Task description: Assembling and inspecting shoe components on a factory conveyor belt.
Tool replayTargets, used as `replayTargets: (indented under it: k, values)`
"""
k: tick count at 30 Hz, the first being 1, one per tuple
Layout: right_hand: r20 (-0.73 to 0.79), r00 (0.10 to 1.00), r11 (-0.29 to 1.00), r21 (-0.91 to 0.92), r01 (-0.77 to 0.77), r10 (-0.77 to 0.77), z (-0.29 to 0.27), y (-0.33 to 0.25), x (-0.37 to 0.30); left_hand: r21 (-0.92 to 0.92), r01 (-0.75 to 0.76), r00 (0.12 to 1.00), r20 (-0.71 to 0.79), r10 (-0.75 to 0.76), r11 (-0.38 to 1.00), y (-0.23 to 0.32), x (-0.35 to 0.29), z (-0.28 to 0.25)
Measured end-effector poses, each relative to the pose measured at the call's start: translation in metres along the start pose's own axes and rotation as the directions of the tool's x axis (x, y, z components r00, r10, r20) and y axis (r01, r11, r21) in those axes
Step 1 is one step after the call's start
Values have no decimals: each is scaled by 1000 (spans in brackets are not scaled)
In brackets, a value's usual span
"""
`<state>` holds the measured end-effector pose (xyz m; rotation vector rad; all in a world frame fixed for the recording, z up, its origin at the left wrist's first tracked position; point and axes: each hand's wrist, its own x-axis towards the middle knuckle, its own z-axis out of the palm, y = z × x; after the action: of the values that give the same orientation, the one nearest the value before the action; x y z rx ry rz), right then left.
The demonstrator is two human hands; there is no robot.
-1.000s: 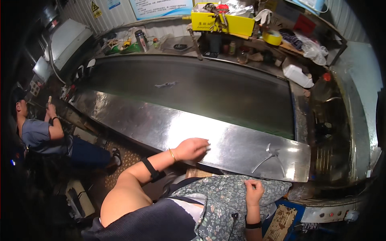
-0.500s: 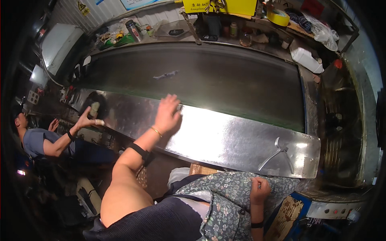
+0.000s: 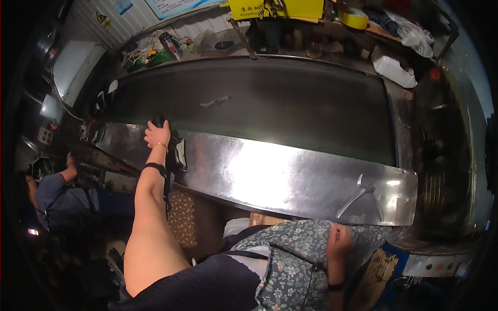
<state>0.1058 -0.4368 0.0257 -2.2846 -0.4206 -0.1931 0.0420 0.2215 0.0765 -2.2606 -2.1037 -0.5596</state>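
Left grip (image 3: 157, 134) is half-closed around a dark piece (image 3: 158, 121) at the worktop's (image 3: 295, 179) far edge; right grip (image 3: 339, 239) is curled by floral cloth (image 3: 295, 241), contents hidden.

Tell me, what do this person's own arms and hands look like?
The left hand has a thin gold-coloured bangle at its wrist, with a black strap farther up the forearm. The right hand has a dark band at its wrist. Both are gloveless, the forearms bare. Dark ribbed cloth borders the left upper arm.
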Motion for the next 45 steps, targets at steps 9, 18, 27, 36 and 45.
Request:
replayTargets:
  k: [9, 18, 27, 36, 45]
  values:
    - [-22, 998, 998, 35, 61, -60, -4, -9, 6, -541, -505, 789, 27, 614, 673, 69, -114, -37]
    - [-99, 991, 996, 29, 90, -87, -7, -3, -3, -387, -732, 273, 588, 762, 561, 72, -238, -99]
    - [56, 990, 635, 762, -126, 129, -86, -54, 55, -899, 74, -136, 419, 898, 431, 88, -369, -146]
    - [-233, 924, 944, -207, 257, -303, -198, -90, -23, -901, 408, -349, -9, 937, 144, 154, -504, -191]
    - [-46, 999, 995, -95, -32, 28, -217, -102, -58, -606, 486, -701, 160, 695, 630, 157, -589, -203]
